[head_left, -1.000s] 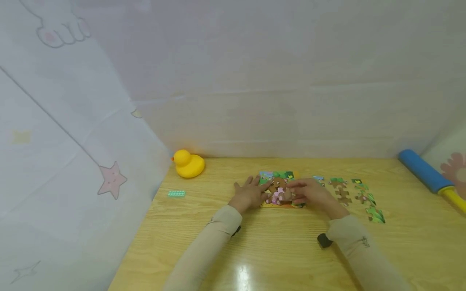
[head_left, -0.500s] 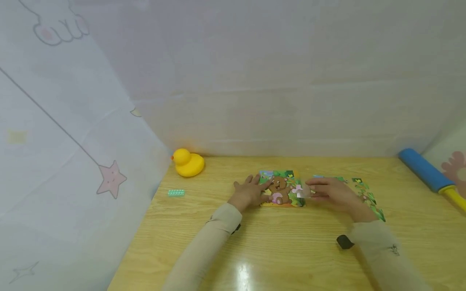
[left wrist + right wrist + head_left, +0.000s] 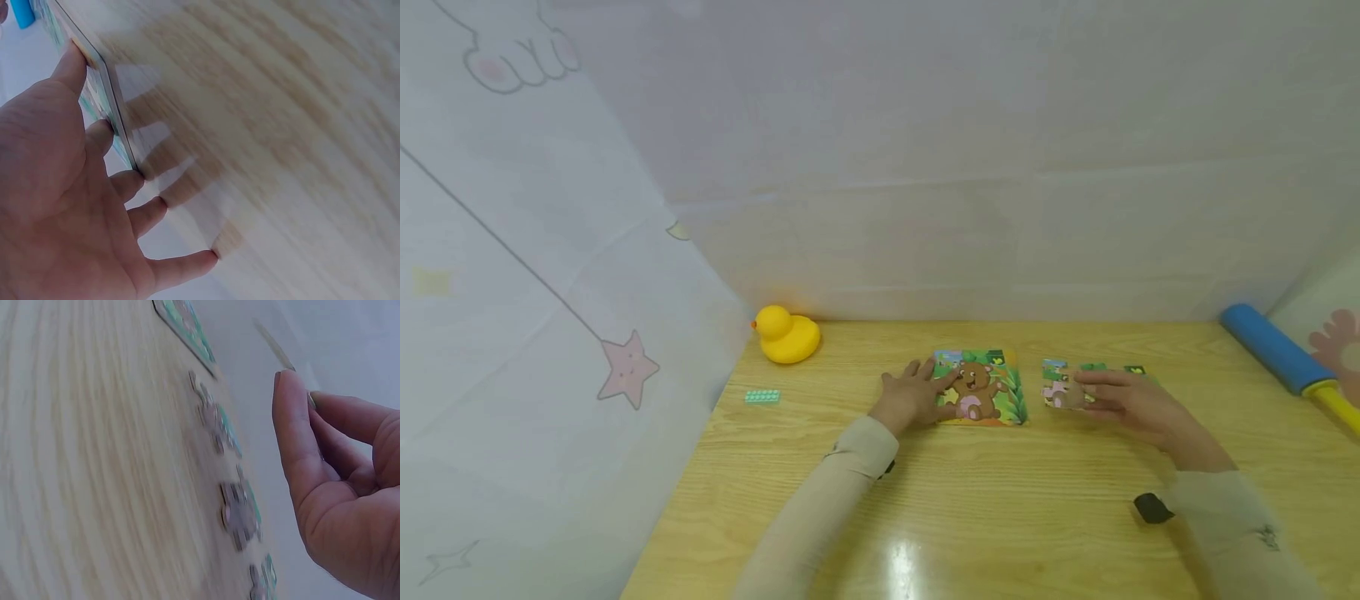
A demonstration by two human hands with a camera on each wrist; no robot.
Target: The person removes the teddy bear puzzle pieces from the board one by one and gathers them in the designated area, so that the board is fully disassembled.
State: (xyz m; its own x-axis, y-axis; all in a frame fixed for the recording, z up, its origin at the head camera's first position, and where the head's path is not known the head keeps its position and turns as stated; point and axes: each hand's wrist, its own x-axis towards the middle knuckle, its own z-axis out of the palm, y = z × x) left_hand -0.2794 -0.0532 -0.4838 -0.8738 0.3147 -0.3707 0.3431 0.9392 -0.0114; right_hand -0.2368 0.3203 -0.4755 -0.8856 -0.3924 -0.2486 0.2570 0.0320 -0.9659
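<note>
A bear picture puzzle board (image 3: 988, 392) lies on the wooden table. My left hand (image 3: 912, 398) rests at its left side with fingers spread; in the left wrist view its thumb (image 3: 70, 69) touches the board's edge. To the right of the board, my right hand (image 3: 1131, 407) pinches a puzzle piece (image 3: 1062, 395) printed in brown and pink. Edge-on in the right wrist view, that piece (image 3: 275, 345) shows as a thin sliver above the fingertips. More loose puzzle pieces (image 3: 240, 515) lie on the table under this hand, which partly hides them from the head view.
A yellow rubber duck (image 3: 786, 335) stands at the back left, with a small green dotted strip (image 3: 763, 397) in front of it. At the right lies a blue tube with a yellow handle (image 3: 1273, 350). Pale printed cloth (image 3: 880, 183) encloses the table's back and sides.
My right hand has lifted the puzzle piece off the board and carried it rightward over the loose pieces. The bear picture shows uncovered now. My left hand has stayed in place.
</note>
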